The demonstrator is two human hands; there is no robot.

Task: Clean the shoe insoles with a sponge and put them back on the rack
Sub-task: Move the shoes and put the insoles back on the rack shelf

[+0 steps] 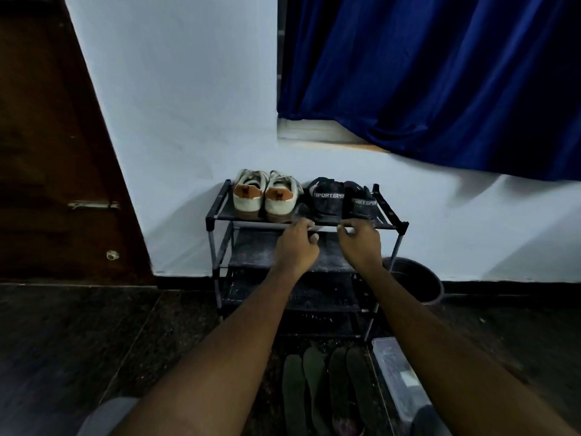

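A black shoe rack point(220, 217) stands against the white wall. Its top shelf carries a white pair of shoes point(264, 199) and a black pair of shoes point(342, 199) marked SPORT. My left hand point(297, 247) is at the top shelf's front rail and grips a small dark grey piece, seemingly the sponge point(301, 210), between the two pairs. My right hand point(360, 243) hovers at the same rail below the right black shoe, fingers loosely curled and holding nothing. Several dark insoles point(314, 379) lie side by side on the floor in front of the rack.
A clear plastic box point(393, 372) sits on the floor right of the insoles. A dark bucket point(421, 278) stands beside the rack's right legs. A brown door point(47, 152) is at left and a blue curtain point(440, 73) hangs at upper right. The rack's lower shelves hold no shoes.
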